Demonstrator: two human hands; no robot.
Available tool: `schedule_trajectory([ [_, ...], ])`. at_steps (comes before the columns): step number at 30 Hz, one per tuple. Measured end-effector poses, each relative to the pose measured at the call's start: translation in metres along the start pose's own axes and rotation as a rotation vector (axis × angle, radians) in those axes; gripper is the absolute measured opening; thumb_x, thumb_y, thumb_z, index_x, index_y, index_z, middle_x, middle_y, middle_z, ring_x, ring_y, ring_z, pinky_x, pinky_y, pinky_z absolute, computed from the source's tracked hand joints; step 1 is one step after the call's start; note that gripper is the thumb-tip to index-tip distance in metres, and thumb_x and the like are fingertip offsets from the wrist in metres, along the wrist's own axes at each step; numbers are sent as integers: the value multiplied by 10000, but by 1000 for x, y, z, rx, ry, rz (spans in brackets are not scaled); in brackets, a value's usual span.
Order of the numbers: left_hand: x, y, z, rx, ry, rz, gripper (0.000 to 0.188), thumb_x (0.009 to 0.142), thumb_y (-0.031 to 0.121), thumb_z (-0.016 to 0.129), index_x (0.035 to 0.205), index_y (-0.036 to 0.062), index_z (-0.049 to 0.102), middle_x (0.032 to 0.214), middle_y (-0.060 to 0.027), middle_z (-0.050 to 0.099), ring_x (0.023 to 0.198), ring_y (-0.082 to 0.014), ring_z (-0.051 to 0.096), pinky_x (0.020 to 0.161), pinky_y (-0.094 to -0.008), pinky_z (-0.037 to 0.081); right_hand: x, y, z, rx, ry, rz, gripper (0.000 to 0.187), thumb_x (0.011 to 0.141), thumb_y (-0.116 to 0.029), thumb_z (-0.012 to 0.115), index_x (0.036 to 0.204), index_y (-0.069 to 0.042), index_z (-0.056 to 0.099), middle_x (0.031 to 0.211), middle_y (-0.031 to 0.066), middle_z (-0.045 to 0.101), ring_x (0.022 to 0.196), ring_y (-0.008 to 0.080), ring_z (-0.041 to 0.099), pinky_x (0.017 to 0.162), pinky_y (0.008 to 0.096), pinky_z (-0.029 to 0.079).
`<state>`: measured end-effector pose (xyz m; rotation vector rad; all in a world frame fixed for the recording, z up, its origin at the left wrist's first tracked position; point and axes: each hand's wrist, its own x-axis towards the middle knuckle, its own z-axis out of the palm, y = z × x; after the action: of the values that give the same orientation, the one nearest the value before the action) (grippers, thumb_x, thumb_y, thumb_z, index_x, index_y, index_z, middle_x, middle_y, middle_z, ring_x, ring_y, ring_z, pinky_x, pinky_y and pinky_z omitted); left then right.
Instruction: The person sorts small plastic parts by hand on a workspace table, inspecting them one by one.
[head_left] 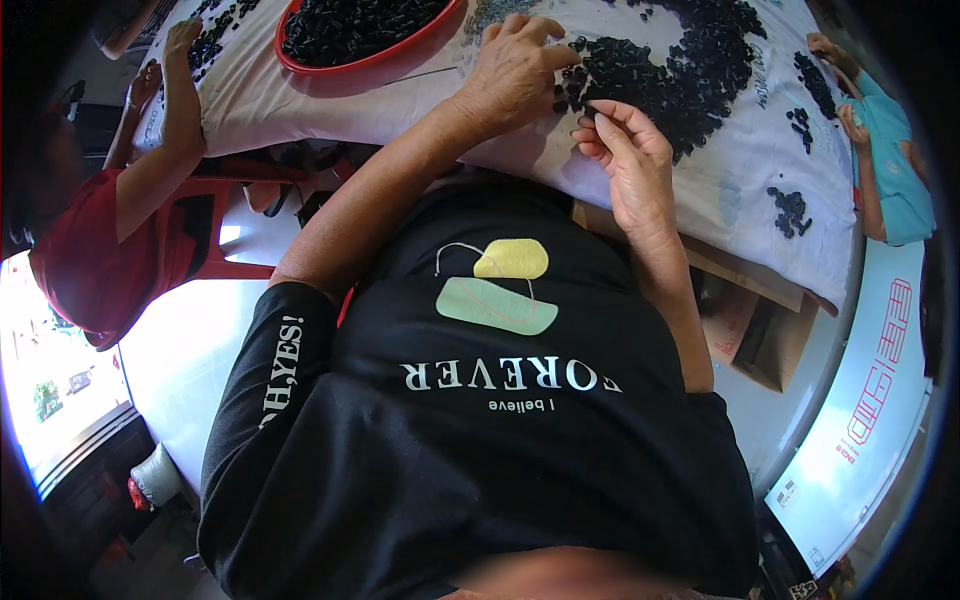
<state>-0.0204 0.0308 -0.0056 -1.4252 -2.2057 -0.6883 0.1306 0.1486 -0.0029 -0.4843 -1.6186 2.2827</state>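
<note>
At the top centre of the frame the person's left hand (515,65) lies palm down on the white cloth-covered surface (720,190), fingers curled and spread loosely over the edge of a large heap of small black pieces (690,70); it appears to rest on them rather than grip any. Just right of it and a little lower, the right hand (625,160) is raised on its edge, fingers drawn together narrowly, with the fingertips (590,120) pinching what looks like one small black piece at the heap's near border, though the piece is too small to tell for sure. The two hands are close together, nearly touching. Smaller clusters of black pieces (790,210) lie apart on the cloth toward the right of the frame. At the top, left of the left hand, a red bowl (300,55) is filled with the same black pieces. In the upper left a person in a red shirt (100,260) reaches an arm onto the surface. At the upper right edge another person in a turquoise top (890,170) works at the cloth
</note>
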Motion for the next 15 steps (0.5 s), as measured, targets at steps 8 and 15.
schedule_trajectory([
  [8,-16,-12,-32,-141,32,-122,263,762,76,618,1002,144,702,1088,-70,614,1048,-286,528,885,-432,414,-1,1,-1,-8,19,-15,170,935,-59,557,1079,5,620,927,101,670,793,136,657,701,235,540],
  [15,-34,-21,-40,-107,7,-159,259,820,85,626,1074,90,677,1141,-117,603,1073,-302,543,918,-407,437,-3,1,2,-4,30,-26,175,930,-42,559,1086,3,625,937,94,665,800,129,654,702,227,538],
])
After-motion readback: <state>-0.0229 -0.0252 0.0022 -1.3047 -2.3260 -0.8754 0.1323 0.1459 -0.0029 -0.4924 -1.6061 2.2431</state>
